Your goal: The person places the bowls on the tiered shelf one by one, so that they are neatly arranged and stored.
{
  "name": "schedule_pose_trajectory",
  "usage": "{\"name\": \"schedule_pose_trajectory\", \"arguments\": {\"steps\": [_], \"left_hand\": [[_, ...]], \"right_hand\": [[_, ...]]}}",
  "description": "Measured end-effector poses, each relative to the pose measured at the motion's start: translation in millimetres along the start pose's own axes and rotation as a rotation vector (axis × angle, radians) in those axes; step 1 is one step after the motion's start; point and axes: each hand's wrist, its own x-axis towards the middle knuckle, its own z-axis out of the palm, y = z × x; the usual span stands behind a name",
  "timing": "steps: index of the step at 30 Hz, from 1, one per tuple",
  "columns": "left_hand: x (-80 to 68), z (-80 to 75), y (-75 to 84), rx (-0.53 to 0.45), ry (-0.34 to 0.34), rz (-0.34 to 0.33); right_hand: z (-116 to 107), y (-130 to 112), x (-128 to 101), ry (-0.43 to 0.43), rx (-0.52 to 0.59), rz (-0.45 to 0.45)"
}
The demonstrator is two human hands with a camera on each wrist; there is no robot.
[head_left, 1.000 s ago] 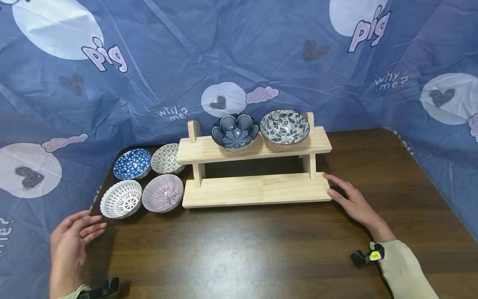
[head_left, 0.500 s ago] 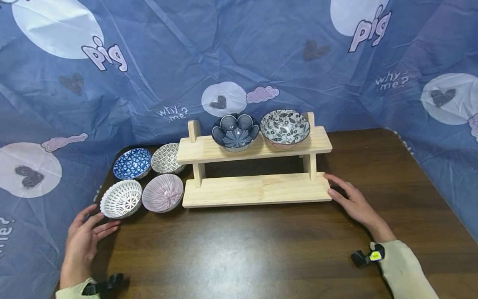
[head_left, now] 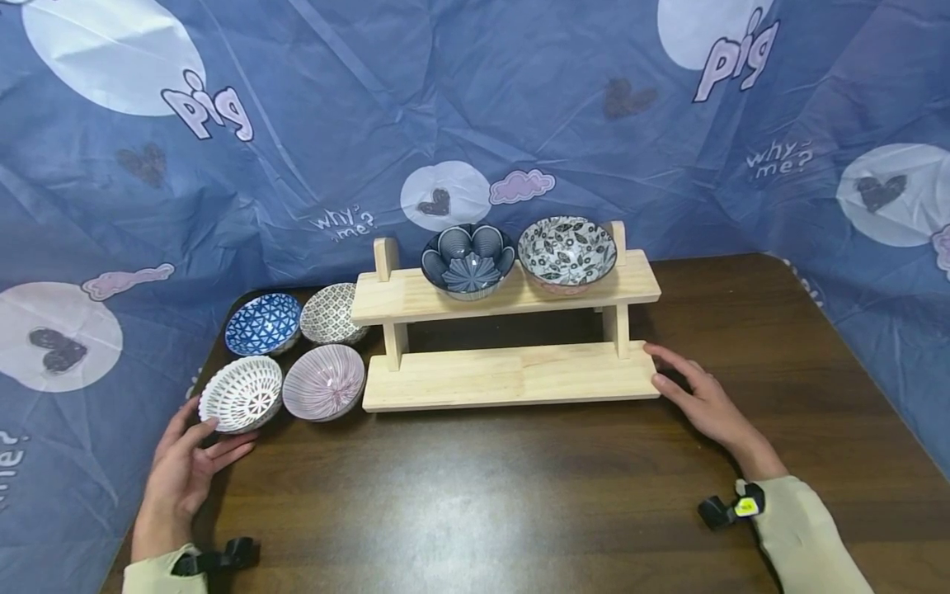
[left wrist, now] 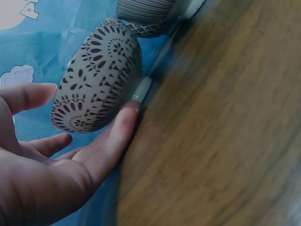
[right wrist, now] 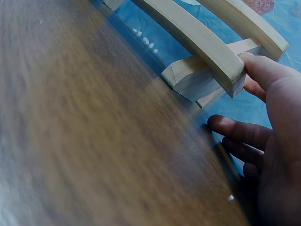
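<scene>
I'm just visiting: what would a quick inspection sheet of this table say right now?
Surface: dark wooden table.
Job's things: lattice bowl beside three other bowls, left of the rack.
Clutter: two-tier wooden rack with two bowls on the top shelf.
Hands: left hand open, cupping the lattice bowl; right hand open, touching the rack's right end.
Cables: nothing seen.
Surroundings: blue printed sheet behind and at both sides.

The table [head_left: 475, 495] and rack [head_left: 505, 375] are seen from above and forward by the head view. The white bowl [left wrist: 96, 77] is viewed closely from the left wrist, the rack end [right wrist: 221, 61] from the right; both are shared with the head view.
</scene>
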Motion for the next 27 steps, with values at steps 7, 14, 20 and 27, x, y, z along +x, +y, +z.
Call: {"name": "schedule_pose_trajectory", "arguments": {"steps": [7,14,20,27], "left_hand": [[4.1,-1.8,-6.9,-0.165,-0.128,0.013],[6.8,-4.0,-13.7,-0.269,-0.179,0.026],[7.5,-4.1,-17.8,-0.369,-0.214,0.048],[6.7,-4.3,-18.2,-0.387,-0.154,0.069]], "right_hand": [[0.5,0.5,0.7,0.0,0.0,-0.009],[0.3,0.9,0.6,0.005,-0.001,-0.017],[-0.2,1.6,0.5,0.004,-0.002,-0.014],[0.3,0.7,0.1,0.006,-0.005,-0.018]]}}
